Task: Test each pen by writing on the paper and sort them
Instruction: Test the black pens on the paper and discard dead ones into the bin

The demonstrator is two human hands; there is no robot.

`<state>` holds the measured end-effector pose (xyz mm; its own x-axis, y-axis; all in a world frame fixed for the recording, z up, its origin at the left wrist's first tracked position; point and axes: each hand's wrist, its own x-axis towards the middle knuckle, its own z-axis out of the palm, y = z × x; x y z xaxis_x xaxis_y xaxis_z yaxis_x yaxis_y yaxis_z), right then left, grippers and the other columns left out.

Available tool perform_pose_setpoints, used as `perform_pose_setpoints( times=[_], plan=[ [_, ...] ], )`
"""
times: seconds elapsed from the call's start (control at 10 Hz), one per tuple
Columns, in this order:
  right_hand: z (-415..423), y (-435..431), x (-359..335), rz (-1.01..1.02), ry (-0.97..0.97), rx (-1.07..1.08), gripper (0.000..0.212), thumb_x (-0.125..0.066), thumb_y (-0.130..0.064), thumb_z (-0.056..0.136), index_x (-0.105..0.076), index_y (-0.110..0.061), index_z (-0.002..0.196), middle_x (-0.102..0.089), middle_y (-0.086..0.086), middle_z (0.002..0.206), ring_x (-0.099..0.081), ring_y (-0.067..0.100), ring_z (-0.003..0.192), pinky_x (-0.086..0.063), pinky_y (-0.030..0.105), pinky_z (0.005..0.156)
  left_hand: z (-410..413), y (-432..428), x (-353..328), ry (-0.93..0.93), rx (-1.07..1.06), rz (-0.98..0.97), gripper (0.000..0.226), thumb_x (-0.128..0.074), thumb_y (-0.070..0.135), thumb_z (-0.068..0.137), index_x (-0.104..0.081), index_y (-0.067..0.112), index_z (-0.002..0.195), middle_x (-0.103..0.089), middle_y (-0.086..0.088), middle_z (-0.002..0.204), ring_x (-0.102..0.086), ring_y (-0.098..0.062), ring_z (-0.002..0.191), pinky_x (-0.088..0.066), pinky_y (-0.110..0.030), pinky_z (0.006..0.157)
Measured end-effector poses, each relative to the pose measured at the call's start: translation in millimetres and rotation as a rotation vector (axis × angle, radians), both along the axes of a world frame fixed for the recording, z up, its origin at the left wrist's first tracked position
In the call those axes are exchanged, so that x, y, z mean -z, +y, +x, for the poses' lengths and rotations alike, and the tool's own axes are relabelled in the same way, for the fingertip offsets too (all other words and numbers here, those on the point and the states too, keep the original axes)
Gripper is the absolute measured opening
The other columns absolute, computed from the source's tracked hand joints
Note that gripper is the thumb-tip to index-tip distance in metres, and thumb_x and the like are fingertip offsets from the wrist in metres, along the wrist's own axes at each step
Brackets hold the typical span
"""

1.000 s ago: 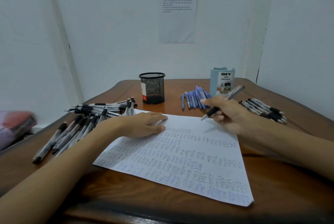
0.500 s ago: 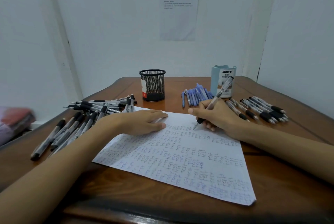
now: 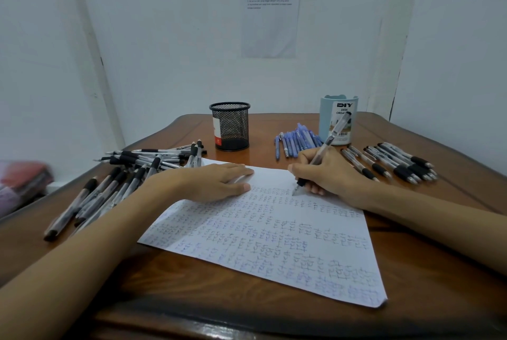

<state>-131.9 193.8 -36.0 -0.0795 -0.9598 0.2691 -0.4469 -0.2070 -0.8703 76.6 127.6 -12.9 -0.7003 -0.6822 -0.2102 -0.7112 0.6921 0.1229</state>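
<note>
A white sheet of paper [image 3: 274, 235] covered in rows of small scribbles lies on the wooden table [image 3: 411, 271]. My right hand [image 3: 326, 172] grips a clear pen with a black grip [image 3: 332, 136], its tip touching the paper near the top edge. My left hand [image 3: 216, 183] rests flat on the sheet's upper left part, fingers straight. A large heap of black-grip pens [image 3: 123, 175] lies to the left. A row of blue pens [image 3: 296, 142] lies behind the paper, and a row of black-grip pens [image 3: 395, 161] lies to the right.
A black mesh pen cup [image 3: 230, 125] stands at the back centre and a light blue desk organiser cup [image 3: 338, 117] at the back right. White walls close in behind, with a printed sheet [image 3: 270, 10] taped up. Red and pink fabric [image 3: 22, 183] lies off the table's left.
My right hand brought the pen from above the paper's right edge down and left, setting its tip on the sheet. My left hand stayed flat on the paper.
</note>
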Motion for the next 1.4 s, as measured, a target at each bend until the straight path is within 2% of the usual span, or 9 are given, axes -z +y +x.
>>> perform_pose_setpoints(
  times=[0.5, 0.6, 0.7, 0.9, 1.1, 1.2, 1.3, 1.4],
  plan=[
    [-2, -2, 1, -0.03, 0.004, 0.004, 0.032, -0.058, -0.004, 0.088, -0.045, -0.004, 0.059, -0.049, 0.011, 0.05, -0.045, 0.004, 0.035, -0.037, 0.013, 0.038, 0, 0, 1, -0.012, -0.005, 0.0, 0.056, -0.024, 0.044, 0.098, -0.009, 0.028, 0.15, -0.005, 0.006, 0.158, -0.008, -0.014, 0.144, -0.007, -0.031, 0.115],
    [-2, -2, 0, -0.049, 0.02, 0.023, 0.036, -0.057, 0.0, 0.087, -0.042, -0.006, 0.055, -0.048, 0.015, 0.055, -0.043, 0.005, 0.034, -0.035, 0.015, 0.037, 0, 0, 1, -0.011, -0.007, -0.002, 0.056, -0.024, 0.044, 0.098, -0.009, 0.028, 0.15, -0.005, 0.005, 0.158, -0.008, -0.014, 0.144, -0.006, -0.031, 0.115],
    [-1, -1, 0, -0.063, 0.016, 0.019, 0.035, -0.059, -0.004, 0.088, -0.043, -0.006, 0.057, -0.049, 0.014, 0.052, -0.045, 0.004, 0.035, -0.036, 0.013, 0.037, -1, 0, 1, -0.014, -0.007, -0.004, 0.056, -0.024, 0.044, 0.098, -0.008, 0.028, 0.15, -0.005, 0.005, 0.158, -0.008, -0.014, 0.144, -0.006, -0.031, 0.115],
    [-1, -1, 0, -0.062, 0.011, 0.047, 0.028, -0.057, -0.001, 0.087, -0.046, -0.003, 0.061, -0.048, 0.017, 0.056, -0.044, 0.003, 0.034, -0.036, 0.012, 0.037, -1, 2, -1, -0.014, -0.007, -0.002, 0.056, -0.024, 0.043, 0.099, -0.008, 0.027, 0.15, -0.004, 0.005, 0.158, -0.007, -0.014, 0.144, -0.006, -0.031, 0.115],
    [-1, 2, 0, -0.103, 0.04, 0.023, 0.036, -0.063, -0.021, 0.088, -0.047, -0.009, 0.058, -0.052, 0.002, 0.047, -0.044, 0.007, 0.038, -0.037, 0.015, 0.038, -1, 1, 0, -0.006, -0.005, 0.002, 0.056, -0.025, 0.043, 0.099, -0.009, 0.028, 0.15, -0.005, 0.005, 0.158, -0.009, -0.015, 0.144, -0.007, -0.032, 0.115],
    [2, 7, -5, -0.106, -0.094, -0.001, 0.045, -0.055, -0.05, 0.08, -0.049, -0.013, 0.055, -0.05, 0.007, 0.057, -0.038, 0.008, 0.04, -0.031, 0.015, 0.037, -1, 1, 0, -0.01, -0.004, -0.002, 0.056, -0.025, 0.043, 0.099, -0.009, 0.028, 0.15, -0.005, 0.005, 0.158, -0.009, -0.015, 0.144, -0.007, -0.032, 0.115],
    [0, 8, -12, -0.035, -0.231, 0.041, 0.049, -0.048, -0.057, 0.077, -0.044, -0.013, 0.055, -0.041, 0.006, 0.058, -0.033, 0.009, 0.045, -0.027, 0.02, 0.045, -1, 2, -1, -0.012, -0.004, 0.0, 0.056, -0.025, 0.043, 0.099, -0.008, 0.027, 0.15, -0.004, 0.004, 0.158, -0.009, -0.016, 0.144, -0.008, -0.033, 0.115],
    [-1, 9, -15, -0.015, -0.269, 0.033, 0.04, -0.06, -0.047, 0.068, -0.053, -0.011, 0.084, -0.035, 0.003, 0.053, -0.03, 0.008, 0.037, -0.028, 0.02, 0.039, -1, 3, -1, -0.011, -0.001, -0.001, 0.055, -0.025, 0.042, 0.099, -0.008, 0.026, 0.15, -0.005, 0.004, 0.158, -0.01, -0.016, 0.144, -0.008, -0.032, 0.115]
  ],
)
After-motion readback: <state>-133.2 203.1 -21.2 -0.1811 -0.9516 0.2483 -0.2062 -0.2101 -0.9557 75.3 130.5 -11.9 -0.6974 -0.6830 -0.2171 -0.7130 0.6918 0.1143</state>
